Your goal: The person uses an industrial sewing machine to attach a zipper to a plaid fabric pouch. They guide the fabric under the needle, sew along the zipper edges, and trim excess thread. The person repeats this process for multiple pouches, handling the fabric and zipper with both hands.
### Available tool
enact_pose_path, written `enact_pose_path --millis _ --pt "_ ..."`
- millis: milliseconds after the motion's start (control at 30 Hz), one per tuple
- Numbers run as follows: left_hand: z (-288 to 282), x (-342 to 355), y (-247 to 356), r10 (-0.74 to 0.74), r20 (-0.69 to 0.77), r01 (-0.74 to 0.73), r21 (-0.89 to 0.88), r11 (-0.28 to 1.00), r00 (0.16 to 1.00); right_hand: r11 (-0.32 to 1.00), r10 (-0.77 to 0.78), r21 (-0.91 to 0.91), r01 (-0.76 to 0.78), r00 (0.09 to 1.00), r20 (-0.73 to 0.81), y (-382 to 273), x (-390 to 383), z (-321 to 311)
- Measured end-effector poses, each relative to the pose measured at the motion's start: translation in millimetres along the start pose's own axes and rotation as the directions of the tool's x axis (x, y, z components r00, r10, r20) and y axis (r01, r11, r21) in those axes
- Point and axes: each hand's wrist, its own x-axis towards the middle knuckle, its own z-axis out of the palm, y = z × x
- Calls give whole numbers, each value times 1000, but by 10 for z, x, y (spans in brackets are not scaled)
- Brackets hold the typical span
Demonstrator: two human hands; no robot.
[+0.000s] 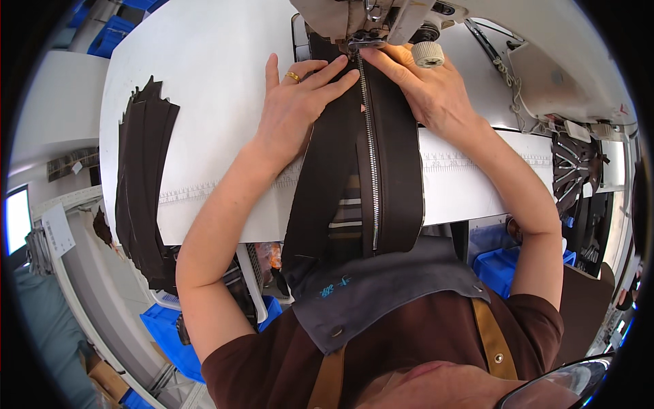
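Note:
A long metal zipper (371,157) runs lengthwise along dark brown fabric (398,184), its far end under the presser foot of a sewing machine (368,42). My left hand (296,102), a ring on one finger, lies spread with its fingertips on the fabric just left of the zipper. My right hand (432,88) reaches in from the other side, its index finger stretched out to the zipper beside the presser foot. Its other fingers are partly hidden behind the machine's knob (428,54). Striped lining (346,211) shows through the gap left of the zipper. The fabric hangs over the table's front edge.
A stack of dark fabric strips (143,170) lies on the left of the white table (211,88), partly over its edge. A printed ruler (225,187) crosses the tabletop. Blue bins (167,334) stand below. More dark pieces (575,167) sit at the right.

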Motion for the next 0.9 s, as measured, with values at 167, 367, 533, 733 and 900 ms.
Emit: enact_pose_path --millis 167,367,533,733,900 --pt "12 1 10 6 -36 -7 -29 1000 999 997 -2 -74 6 998 58 16 -62 52" --pt "-70 -66 124 -163 -15 155 -224 962 987 808 200 534 -249 968 150 11 -276 -123" --pt "-211 -929 641 -145 113 165 -197 966 983 751 200 568 -338 935 292 -478 -830 -648" --pt "-178 -1250 921 38 109 -25 -122 992 993 898 -7 426 -111 964 266 -894 -831 -559" --pt "-217 -1185 948 19 70 -10 -128 992 997 944 -25 320 -78 951 308 -873 -877 -524"
